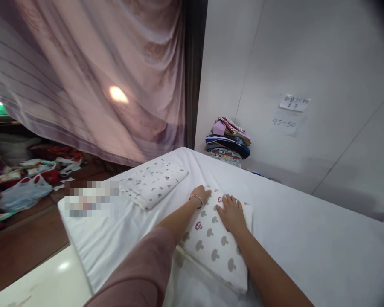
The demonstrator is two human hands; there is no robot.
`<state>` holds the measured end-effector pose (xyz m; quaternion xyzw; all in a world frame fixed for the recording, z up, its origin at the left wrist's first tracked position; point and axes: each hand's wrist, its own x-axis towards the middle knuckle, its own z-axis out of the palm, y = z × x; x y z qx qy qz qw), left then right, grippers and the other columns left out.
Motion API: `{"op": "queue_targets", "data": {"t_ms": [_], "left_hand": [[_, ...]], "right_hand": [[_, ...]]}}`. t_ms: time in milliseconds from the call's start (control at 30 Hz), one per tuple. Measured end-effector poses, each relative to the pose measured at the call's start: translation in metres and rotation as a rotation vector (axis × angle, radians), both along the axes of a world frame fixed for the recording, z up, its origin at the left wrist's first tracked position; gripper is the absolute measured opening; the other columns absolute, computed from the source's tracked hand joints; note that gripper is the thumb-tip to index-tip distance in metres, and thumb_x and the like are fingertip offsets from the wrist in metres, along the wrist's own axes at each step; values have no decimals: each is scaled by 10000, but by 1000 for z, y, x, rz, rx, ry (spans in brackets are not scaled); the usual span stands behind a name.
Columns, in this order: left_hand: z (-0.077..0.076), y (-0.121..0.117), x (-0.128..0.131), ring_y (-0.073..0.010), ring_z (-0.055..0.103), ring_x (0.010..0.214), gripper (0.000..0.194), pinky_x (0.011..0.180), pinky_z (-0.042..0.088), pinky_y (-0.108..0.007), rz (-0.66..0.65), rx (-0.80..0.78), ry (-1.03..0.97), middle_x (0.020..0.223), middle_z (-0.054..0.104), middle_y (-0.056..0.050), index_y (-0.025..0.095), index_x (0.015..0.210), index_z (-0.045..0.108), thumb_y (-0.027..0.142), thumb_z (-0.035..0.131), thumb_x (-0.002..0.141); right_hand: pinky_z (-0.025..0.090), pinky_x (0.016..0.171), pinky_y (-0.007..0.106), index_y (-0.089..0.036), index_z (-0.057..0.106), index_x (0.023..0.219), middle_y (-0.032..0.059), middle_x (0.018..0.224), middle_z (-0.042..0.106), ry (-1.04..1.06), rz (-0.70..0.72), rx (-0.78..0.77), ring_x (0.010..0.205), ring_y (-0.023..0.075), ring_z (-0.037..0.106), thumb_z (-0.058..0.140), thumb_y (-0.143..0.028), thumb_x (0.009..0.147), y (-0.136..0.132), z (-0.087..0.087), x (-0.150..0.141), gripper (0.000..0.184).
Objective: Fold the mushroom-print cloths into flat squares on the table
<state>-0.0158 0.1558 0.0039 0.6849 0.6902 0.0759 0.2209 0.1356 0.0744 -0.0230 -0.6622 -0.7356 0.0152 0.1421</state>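
A folded white cloth [208, 247] printed with grey-brown and a few red mushroom shapes lies in front of me on the white-covered table. My left hand [201, 194], with a bracelet at the wrist, is closed at the cloth's far left edge; its fingertips are partly hidden. Flat on top of the same cloth, toward its far right, rests my right hand [233, 214], fingers spread. Under the near side of the cloth shows a pale, see-through sheet [187, 281]. Farther left lies a second folded white cloth [156, 181] with small dark prints.
The white-covered table [301, 238] extends right along a white wall [291, 51] bearing paper notes [294, 102]. Folded fabrics [228, 138] are stacked beyond the far edge. A pink curtain [115, 55] hangs behind. Bags [25, 192] crowd the floor at left. A blurred patch covers the table's left corner.
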Motion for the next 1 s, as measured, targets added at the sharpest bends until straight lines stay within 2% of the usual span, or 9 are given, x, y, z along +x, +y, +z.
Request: {"op": "queue_targets", "data": {"t_ms": [133, 233, 333, 433, 600, 667, 733, 833, 1000], "left_hand": [[11, 2, 1, -246, 557, 1008, 485, 792, 428, -310, 17, 33, 8, 1087, 590, -164, 112, 1085, 523, 485, 394, 804], [16, -13, 1, -241, 455, 1147, 543, 911, 363, -332, -13, 126, 5, 1244, 490, -153, 122, 1216, 428, 487, 378, 817], [5, -42, 0, -236, 228, 1298, 621, 1042, 189, -395, -211, 306, 66, 1409, 291, -98, 177, 1316, 311, 536, 363, 813], [-11, -67, -4, -241, 112, 1332, 603, 1046, 141, -478, -436, 358, 171, 1444, 212, -71, 195, 1337, 294, 545, 237, 849], [-16, -73, -6, -244, 87, 1336, 644, 1040, 139, -508, -437, 297, 226, 1455, 170, -69, 172, 1365, 247, 552, 169, 851], [-15, -71, -5, -239, 76, 1338, 656, 1044, 130, -504, -437, 294, 221, 1458, 161, -65, 173, 1368, 242, 562, 155, 846], [-13, -71, -5, -234, 61, 1340, 658, 1046, 116, -504, -433, 285, 215, 1460, 150, -60, 175, 1370, 234, 563, 154, 844], [-9, -69, -4, -227, 34, 1341, 641, 1048, 94, -504, -436, 252, 203, 1466, 124, -53, 182, 1369, 226, 548, 192, 844], [13, -74, -2, -242, 109, 1332, 589, 1031, 146, -505, -426, 167, 173, 1454, 178, -68, 216, 1314, 320, 551, 273, 832]], "right_hand": [[58, 1026, 411, -144, 374, 1311, 112, 1400, 304, 16, -3, -10, 1293, 249, 194, 300, -449, 862, 0, 1, 0, 548], [53, 1025, 410, -144, 365, 1315, 113, 1399, 305, 18, -5, -8, 1292, 246, 196, 298, -452, 862, 0, 1, 0, 551], [61, 1025, 408, -149, 365, 1313, 108, 1400, 304, 14, -8, -14, 1291, 245, 197, 303, -459, 862, -1, -1, 0, 551], [67, 1025, 409, -161, 380, 1300, 99, 1397, 313, 14, -14, -21, 1289, 237, 200, 304, -425, 868, 2, 2, -2, 512], [120, 1023, 418, -164, 406, 1284, 92, 1403, 304, 71, 4, -189, 1293, 232, 206, 329, -352, 863, 0, 28, -1, 467], [158, 1014, 420, -194, 401, 1289, 71, 1402, 310, 95, 34, -249, 1294, 229, 213, 327, -372, 861, -14, 37, 0, 469], [138, 1023, 426, -212, 359, 1316, 56, 1416, 285, 95, 65, -211, 1308, 223, 180, 314, -404, 863, -38, 38, 0, 494], [63, 1046, 423, -184, 340, 1331, 69, 1431, 246, 81, 152, -114, 1324, 220, 130, 305, -421, 869, -82, 30, -3, 521], [80, 1056, 419, -166, 395, 1303, 78, 1405, 304, 133, 188, -82, 1314, 223, 180, 300, -406, 881, -128, 19, -4, 495]]}}
